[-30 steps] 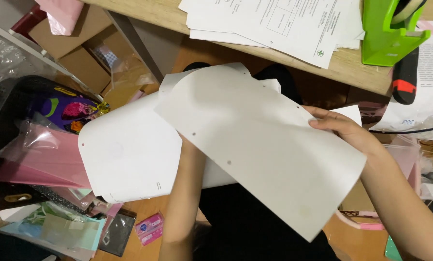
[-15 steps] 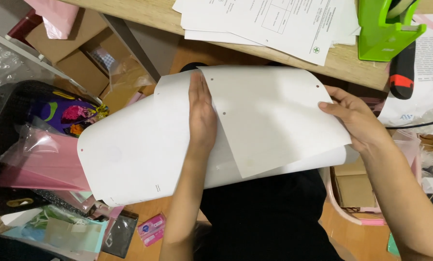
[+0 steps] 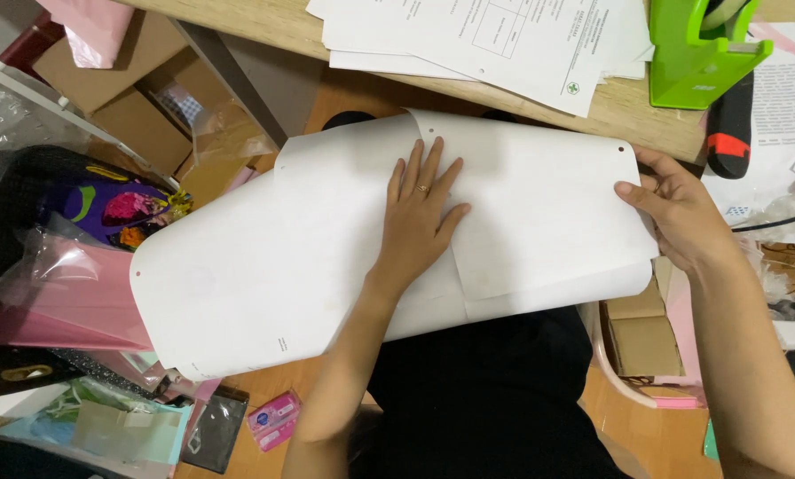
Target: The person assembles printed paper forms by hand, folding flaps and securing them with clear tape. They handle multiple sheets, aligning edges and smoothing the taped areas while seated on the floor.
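Note:
Two large white sheets with small punched holes lie overlapped across my lap. The lower sheet (image 3: 264,266) spreads to the left; the upper sheet (image 3: 539,213) lies over its right part. My left hand (image 3: 420,217) rests flat on the overlap, fingers spread, a ring on one finger. My right hand (image 3: 677,213) pinches the upper sheet's right edge near a corner hole.
A wooden desk edge (image 3: 628,115) runs along the top with printed papers (image 3: 486,35), a green tape dispenser (image 3: 699,49) and a black-and-orange tool (image 3: 730,133). Cardboard boxes (image 3: 122,98), pink bags (image 3: 69,293) and a dark bag (image 3: 78,200) crowd the left floor; a box (image 3: 641,341) sits on the right.
The upper sheet has swung from tilted to level over the lower one. My left hand came out from under the sheets and now presses flat on top. My right hand followed the edge upward.

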